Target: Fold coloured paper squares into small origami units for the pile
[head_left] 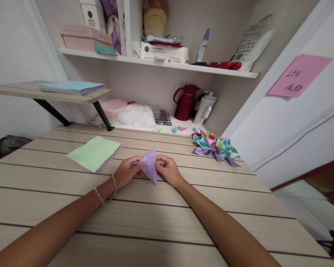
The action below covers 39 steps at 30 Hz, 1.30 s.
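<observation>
A sheet of purple origami paper (149,165), folded into a triangular shape, is held upright just above the slatted table. My left hand (128,171) pinches its left side, thumb in front and fingers behind. On the right edge, my right hand (168,170) grips it between thumb and curled fingers. Left of my hands lies a stack of origami paper (96,152) with a light green sheet on top. To the right sits a pile of folded paper pieces (214,144) in blue, pink, green and purple.
Small folded papers (182,128) lie at the table's back edge. Behind stand a red thermos jug (186,103) and a pale bottle (204,108). A raised side shelf (72,97) at left carries blue paper (72,86). An upper shelf (222,71) holds boxes and wipes.
</observation>
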Motion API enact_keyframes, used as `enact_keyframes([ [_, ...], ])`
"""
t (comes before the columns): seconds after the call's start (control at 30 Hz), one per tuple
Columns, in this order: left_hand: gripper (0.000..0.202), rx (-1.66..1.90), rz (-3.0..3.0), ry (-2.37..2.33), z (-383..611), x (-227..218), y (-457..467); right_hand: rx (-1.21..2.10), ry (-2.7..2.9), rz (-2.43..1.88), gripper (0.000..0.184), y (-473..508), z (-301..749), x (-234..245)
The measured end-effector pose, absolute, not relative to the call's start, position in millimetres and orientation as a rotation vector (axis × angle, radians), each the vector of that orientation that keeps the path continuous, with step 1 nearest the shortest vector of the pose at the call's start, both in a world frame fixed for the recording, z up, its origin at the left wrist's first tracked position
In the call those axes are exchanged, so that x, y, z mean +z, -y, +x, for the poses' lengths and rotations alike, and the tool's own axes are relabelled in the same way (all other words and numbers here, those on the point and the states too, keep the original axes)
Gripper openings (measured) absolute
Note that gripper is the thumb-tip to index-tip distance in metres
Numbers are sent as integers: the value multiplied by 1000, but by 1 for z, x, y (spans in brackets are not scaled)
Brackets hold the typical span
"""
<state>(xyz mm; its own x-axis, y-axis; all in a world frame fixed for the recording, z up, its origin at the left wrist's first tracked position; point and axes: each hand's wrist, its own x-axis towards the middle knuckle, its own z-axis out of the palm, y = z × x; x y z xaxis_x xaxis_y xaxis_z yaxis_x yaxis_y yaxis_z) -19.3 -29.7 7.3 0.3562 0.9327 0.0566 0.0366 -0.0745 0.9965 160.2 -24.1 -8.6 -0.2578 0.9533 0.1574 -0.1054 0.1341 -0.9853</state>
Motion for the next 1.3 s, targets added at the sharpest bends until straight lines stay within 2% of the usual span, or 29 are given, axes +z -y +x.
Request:
enact_keyframes([
  [0.33, 32, 1011, 1274, -1018, -20, 12, 30, 1167, 1366, -922, 15, 25, 163, -10],
  [0.57, 47, 1145, 1237, -1056, -24, 9, 25, 1347, 1606, -858, 20, 29, 163, -4],
  [0.67, 50, 1184, 1232, -1034, -24, 10, 25, 1295, 1576, -900, 20, 27, 163, -8],
  [0.87, 32, 1118, 1293, -1007, -23, 11, 27, 1148, 1310, -976, 21, 18, 162, -18],
  [1.1, 39, 1053, 1219, -969, -23, 9, 28, 1168, 1286, -986, 27, 19, 161, -13],
  [1.3, 23, 1051, 1329, -1007, -21, 10, 28, 1191, 1223, -899, 32, 20, 161, -12],
])
